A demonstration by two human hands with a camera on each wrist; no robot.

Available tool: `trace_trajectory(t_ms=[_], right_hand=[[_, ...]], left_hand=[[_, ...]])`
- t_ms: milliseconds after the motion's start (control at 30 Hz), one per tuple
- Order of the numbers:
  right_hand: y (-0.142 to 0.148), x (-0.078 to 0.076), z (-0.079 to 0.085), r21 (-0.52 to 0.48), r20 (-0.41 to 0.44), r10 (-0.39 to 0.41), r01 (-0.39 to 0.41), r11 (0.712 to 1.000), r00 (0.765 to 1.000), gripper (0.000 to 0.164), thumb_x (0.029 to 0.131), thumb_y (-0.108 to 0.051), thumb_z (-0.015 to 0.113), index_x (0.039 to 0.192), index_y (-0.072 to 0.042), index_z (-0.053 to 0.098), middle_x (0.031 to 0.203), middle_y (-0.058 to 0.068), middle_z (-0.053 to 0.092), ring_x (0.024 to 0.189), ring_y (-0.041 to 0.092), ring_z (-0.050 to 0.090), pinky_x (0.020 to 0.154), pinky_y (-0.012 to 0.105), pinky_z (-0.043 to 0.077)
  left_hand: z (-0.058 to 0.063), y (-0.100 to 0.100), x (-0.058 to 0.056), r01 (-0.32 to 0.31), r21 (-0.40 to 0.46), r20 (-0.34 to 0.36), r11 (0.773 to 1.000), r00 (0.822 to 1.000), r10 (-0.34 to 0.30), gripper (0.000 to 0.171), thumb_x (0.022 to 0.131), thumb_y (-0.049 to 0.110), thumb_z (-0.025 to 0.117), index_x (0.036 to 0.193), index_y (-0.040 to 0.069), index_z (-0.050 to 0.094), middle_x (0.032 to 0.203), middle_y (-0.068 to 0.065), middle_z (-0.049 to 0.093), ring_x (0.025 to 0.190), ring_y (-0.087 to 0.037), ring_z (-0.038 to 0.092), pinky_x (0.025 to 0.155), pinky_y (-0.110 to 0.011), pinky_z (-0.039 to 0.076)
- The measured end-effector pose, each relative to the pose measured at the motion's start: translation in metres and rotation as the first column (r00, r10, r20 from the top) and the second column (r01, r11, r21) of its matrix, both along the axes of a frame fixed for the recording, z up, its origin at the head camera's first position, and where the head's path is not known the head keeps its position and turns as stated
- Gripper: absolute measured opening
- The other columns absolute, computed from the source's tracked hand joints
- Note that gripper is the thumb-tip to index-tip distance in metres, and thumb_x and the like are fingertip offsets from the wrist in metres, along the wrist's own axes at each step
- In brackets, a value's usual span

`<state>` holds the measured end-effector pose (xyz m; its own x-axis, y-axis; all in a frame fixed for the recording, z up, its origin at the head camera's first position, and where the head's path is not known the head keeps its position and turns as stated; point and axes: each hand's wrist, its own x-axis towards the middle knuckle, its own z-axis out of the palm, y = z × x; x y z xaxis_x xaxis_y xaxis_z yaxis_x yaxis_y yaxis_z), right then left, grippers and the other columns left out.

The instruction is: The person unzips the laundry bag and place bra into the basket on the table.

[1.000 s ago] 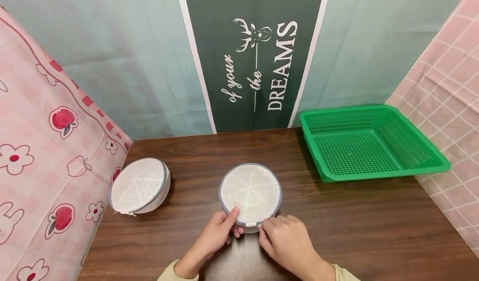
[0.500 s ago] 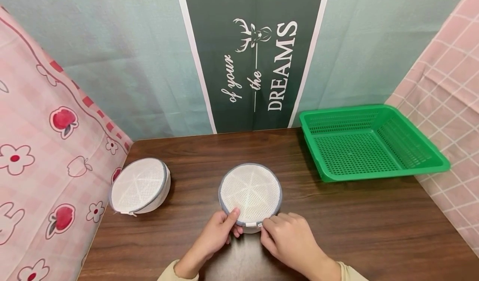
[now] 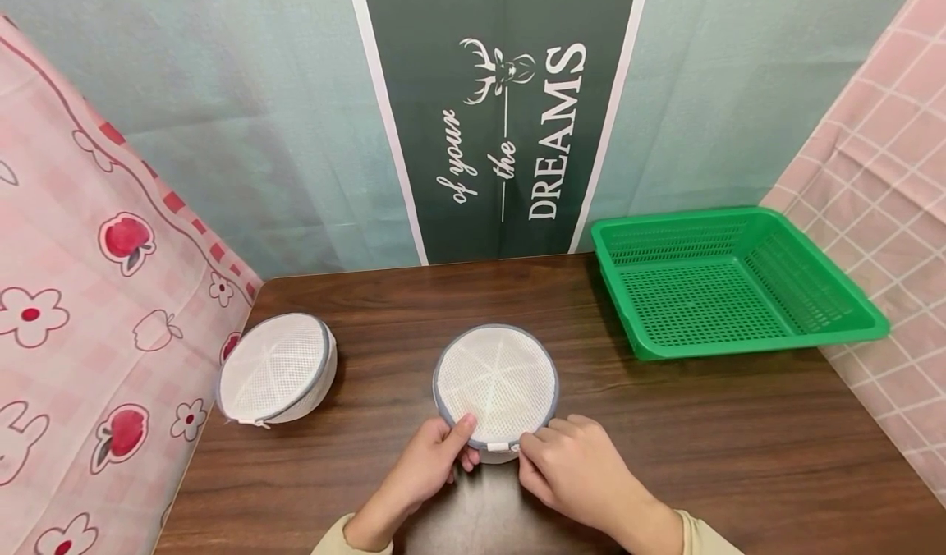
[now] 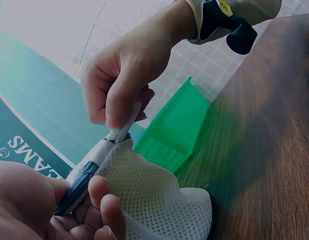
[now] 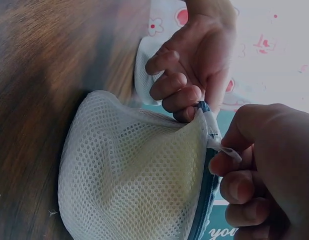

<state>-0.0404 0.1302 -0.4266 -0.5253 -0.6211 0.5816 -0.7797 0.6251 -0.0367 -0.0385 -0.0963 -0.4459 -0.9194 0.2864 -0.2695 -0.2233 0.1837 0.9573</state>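
A round white mesh laundry bag (image 3: 497, 382) with a grey-blue zipper edge sits at the middle of the table. My left hand (image 3: 432, 460) grips its near-left rim, thumb on top and fingers curled below. At the near-right rim, my right hand (image 3: 576, 469) pinches the white zipper pull (image 5: 228, 150) between thumb and forefinger. In the right wrist view the zipper (image 5: 205, 205) runs along the bag's edge from the pull. Something pale yellowish shows faintly through the mesh.
Another white mesh laundry bag (image 3: 275, 366) lies tilted at the table's left side. A green plastic basket (image 3: 739, 346) stands at the back right. Pink cloth (image 3: 81, 309) borders the left, with a printed curtain (image 3: 502, 235) behind the wooden table (image 3: 384, 300).
My right hand has shifted slightly to the right at the bag's near rim, still pinching the zipper pull. The left hand and the bag have hardly moved.
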Motion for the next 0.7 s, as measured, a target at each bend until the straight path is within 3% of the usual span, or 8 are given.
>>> trace_trajectory(t_ms=[400,700], right_hand=[[0.0008,0.0023,-0.0002,0.019,0.020,-0.024,0.024,1.000,1.000,0.026,0.079,-0.021,0.061,0.062,-0.021,0.042,0.053,-0.012,0.035,0.045,0.006,0.032,0.048,0.021,0.019],[0.0026,0.0013,-0.0040,0.011,0.016,-0.025,0.024,1.000,1.000,0.026,0.077,-0.020,0.062,0.061,-0.022,0.041,0.053,-0.013,0.033,0.045,0.005,0.029,0.048,0.020,0.017]], left_hand=[[0.0000,-0.0008,0.0006,0.008,0.002,0.010,1.000,1.000,-0.008,0.047,0.108,0.031,0.050,0.083,-0.006,0.066,0.067,0.002,0.060,0.062,-0.012,0.053,0.048,-0.020,0.040],[-0.0003,-0.0005,0.0009,0.013,-0.005,0.011,1.000,1.000,-0.013,0.046,0.108,0.029,0.050,0.084,-0.007,0.066,0.068,0.001,0.061,0.061,-0.012,0.053,0.048,-0.020,0.039]])
